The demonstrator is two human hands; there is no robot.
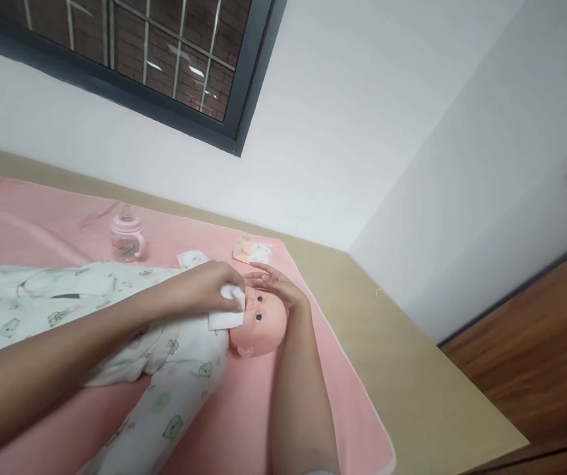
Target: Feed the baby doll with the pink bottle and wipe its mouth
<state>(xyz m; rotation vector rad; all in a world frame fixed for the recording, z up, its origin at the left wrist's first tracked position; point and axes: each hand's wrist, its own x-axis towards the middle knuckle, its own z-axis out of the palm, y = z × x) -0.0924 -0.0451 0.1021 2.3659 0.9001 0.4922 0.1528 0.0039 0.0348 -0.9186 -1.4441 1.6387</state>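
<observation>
Cloth, white and thin, is pinched between the thumb and fingers of the left hand, which reaches in from about eight o'clock and holds it against the lower part of the doll's head. The right hand comes up from five o'clock and curves round the far side of the head, fingers loosely spread and gripping nothing; whether the palm presses on it, I cannot tell. The hands are apart but near each other. From the head, the doll's clothes stretch toward nine o'clock over a pink sheet, a bottle stands at ten, and a small packet lies at twelve. The cloth looks light and limp, so it probably folds easily; a broad pinch near its middle seems surer than a corner. The head looks smooth, perhaps slippery, and likely light; a cupped palm at the crown or cheek would steady it better than fingertips.
</observation>
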